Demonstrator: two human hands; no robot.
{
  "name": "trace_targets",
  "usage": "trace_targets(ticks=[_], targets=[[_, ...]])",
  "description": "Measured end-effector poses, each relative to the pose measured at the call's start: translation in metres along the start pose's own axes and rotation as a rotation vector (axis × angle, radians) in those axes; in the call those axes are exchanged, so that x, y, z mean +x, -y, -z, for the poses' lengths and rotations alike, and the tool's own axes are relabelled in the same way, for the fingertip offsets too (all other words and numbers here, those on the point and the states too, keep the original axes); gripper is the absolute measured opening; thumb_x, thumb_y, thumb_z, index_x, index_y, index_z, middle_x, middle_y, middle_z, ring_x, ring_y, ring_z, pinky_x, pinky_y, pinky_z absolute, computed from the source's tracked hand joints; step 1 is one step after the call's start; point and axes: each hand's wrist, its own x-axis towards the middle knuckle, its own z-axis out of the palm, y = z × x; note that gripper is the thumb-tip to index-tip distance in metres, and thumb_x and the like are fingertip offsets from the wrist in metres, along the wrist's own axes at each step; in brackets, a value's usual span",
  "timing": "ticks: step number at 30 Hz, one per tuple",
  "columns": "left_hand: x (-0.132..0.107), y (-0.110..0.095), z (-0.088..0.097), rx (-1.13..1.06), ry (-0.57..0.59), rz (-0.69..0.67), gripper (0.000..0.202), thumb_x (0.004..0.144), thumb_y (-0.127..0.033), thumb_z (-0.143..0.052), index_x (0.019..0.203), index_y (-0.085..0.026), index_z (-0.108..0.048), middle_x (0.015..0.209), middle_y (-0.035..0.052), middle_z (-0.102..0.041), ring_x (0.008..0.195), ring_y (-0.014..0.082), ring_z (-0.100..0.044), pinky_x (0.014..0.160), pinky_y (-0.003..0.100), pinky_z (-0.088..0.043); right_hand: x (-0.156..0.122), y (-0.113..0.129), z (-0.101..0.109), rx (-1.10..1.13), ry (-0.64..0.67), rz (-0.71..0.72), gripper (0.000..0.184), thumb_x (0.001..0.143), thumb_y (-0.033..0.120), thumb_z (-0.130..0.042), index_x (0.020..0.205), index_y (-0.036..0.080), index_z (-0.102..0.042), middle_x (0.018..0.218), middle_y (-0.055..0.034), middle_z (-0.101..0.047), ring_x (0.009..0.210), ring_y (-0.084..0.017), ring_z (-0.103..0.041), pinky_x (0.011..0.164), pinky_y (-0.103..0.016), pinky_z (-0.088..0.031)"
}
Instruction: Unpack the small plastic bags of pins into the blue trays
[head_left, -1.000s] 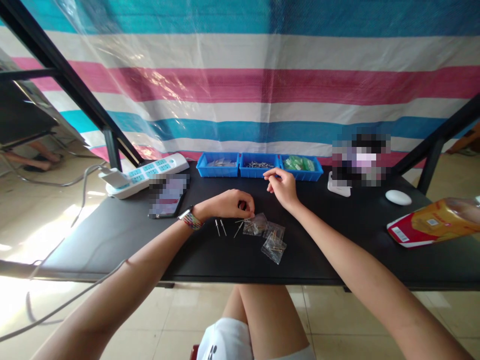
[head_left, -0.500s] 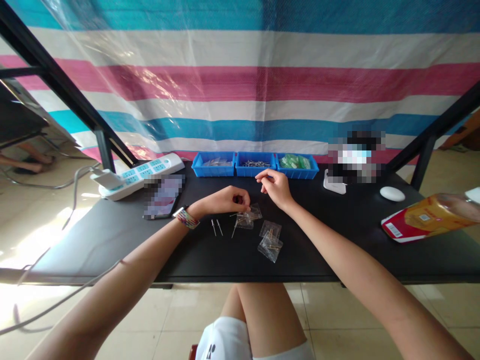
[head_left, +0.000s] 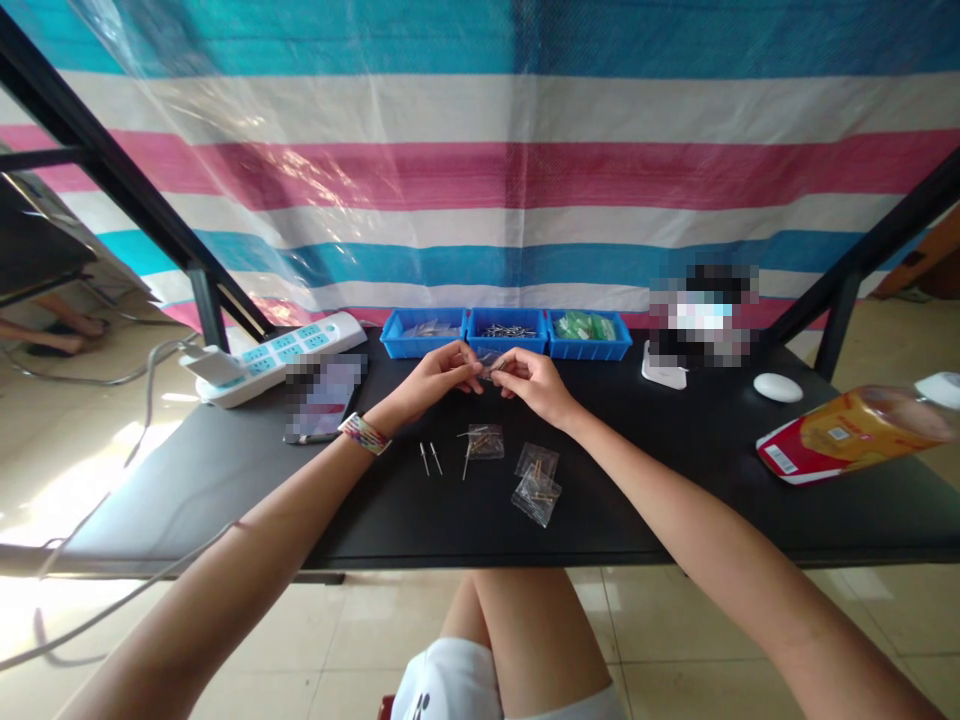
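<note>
My left hand (head_left: 435, 380) and my right hand (head_left: 532, 383) meet above the black table (head_left: 225, 470), both pinching a small clear plastic bag (head_left: 491, 365) between their fingertips. Below them on the table lie two loose metal pins (head_left: 430, 458), a third pin, and three small clear bags with pins (head_left: 536, 480) inside. A woven band sits on my left wrist.
Three blue trays (head_left: 506, 333) stand at the table's back edge. A white power strip (head_left: 277, 355) and a phone (head_left: 322, 395) lie at the left. A white mouse (head_left: 778, 387), a stand and a yellow-red packet (head_left: 847, 435) are at the right. A striped tarp hangs behind.
My left hand lifted off the table with a small clear bag and moved up and right. My right hand came in to meet it, and both now pinch the bag.
</note>
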Motion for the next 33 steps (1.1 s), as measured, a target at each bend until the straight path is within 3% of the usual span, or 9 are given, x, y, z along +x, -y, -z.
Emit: trace_targets(ticks=[5,7,10,14,18,21,29,33], targets=[[-0.001,0.001,0.000,0.004,0.050,0.081,0.065,0.096,-0.072,-0.059,0.065,-0.016,-0.064,0.067,0.0074,-0.070,0.064,0.0163,-0.065,0.069,0.029,-0.053,-0.003,0.000,0.002,-0.193,-0.126,0.186,0.024,0.088,0.045,-0.080,0.086,0.023,-0.072,0.079,-0.0018,-0.070,0.068,-0.018,-0.064,0.066,-0.031,-0.054],[-0.001,0.000,0.000,-0.029,0.068,0.103,0.067,0.096,-0.075,-0.057,0.073,-0.014,-0.072,0.076,0.0117,-0.075,0.068,0.0187,-0.069,0.070,0.030,-0.055,-0.006,0.000,0.003,-0.295,-0.142,0.289,0.018,0.092,0.041,-0.077,0.087,0.024,-0.076,0.086,-0.0038,-0.071,0.074,-0.019,-0.065,0.070,-0.032,-0.054],[-0.002,-0.001,-0.001,-0.045,0.034,0.094,0.056,0.091,-0.068,-0.069,0.089,-0.013,-0.076,0.082,0.0114,-0.078,0.072,0.0199,-0.072,0.069,0.029,-0.055,-0.008,0.001,0.003,-0.402,-0.126,0.366,0.013,0.095,0.034,-0.072,0.091,0.026,-0.081,0.094,-0.0054,-0.072,0.076,-0.019,-0.065,0.071,-0.033,-0.054],[-0.003,-0.002,-0.001,-0.030,0.039,0.047,0.044,0.083,-0.049,-0.085,0.109,-0.015,-0.075,0.084,0.0061,-0.077,0.073,0.0174,-0.072,0.069,0.027,-0.056,-0.009,0.001,0.003,-0.458,-0.079,0.396,0.015,0.095,0.027,-0.070,0.100,0.028,-0.085,0.100,-0.0061,-0.070,0.081,-0.019,-0.064,0.076,-0.033,-0.055],[-0.002,-0.002,0.001,-0.027,0.025,0.018,0.042,0.082,-0.044,-0.087,0.110,-0.014,-0.074,0.081,0.0043,-0.076,0.069,0.0153,-0.071,0.068,0.027,-0.058,-0.010,0.003,0.002,-0.447,-0.063,0.376,0.021,0.093,0.022,-0.070,0.105,0.029,-0.085,0.105,-0.0067,-0.069,0.084,-0.019,-0.064,0.078,-0.034,-0.057],[-0.001,-0.002,0.004,-0.048,-0.066,0.004,0.041,0.083,-0.041,-0.087,0.111,-0.014,-0.074,0.080,0.0035,-0.075,0.071,0.0153,-0.073,0.068,0.025,-0.058,-0.012,0.006,0.000,-0.430,-0.074,0.358,0.024,0.092,0.020,-0.068,0.108,0.028,-0.084,0.108,-0.0068,-0.069,0.083,-0.018,-0.064,0.073,-0.032,-0.056],[0.007,0.000,0.020,-0.232,-0.489,-0.019,0.031,0.084,-0.028,-0.084,0.108,-0.016,-0.069,0.098,0.0061,-0.078,0.080,0.0141,-0.077,0.077,0.025,-0.061,-0.015,0.008,-0.003,-0.470,0.024,0.305,0.018,0.091,0.016,-0.063,0.093,0.023,-0.080,0.096,-0.0051,-0.075,0.077,-0.019,-0.067,0.069,-0.032,-0.053],[0.009,-0.003,0.027,-0.374,-0.534,-0.009,0.033,0.087,-0.029,-0.078,0.114,-0.016,-0.064,0.119,0.0117,-0.078,0.091,0.0192,-0.080,0.083,0.029,-0.063,-0.013,0.005,-0.001,-0.454,0.021,0.265,0.017,0.090,0.015,-0.064,0.091,0.023,-0.080,0.095,-0.0048,-0.076,0.077,-0.019,-0.068,0.070,-0.032,-0.053]])
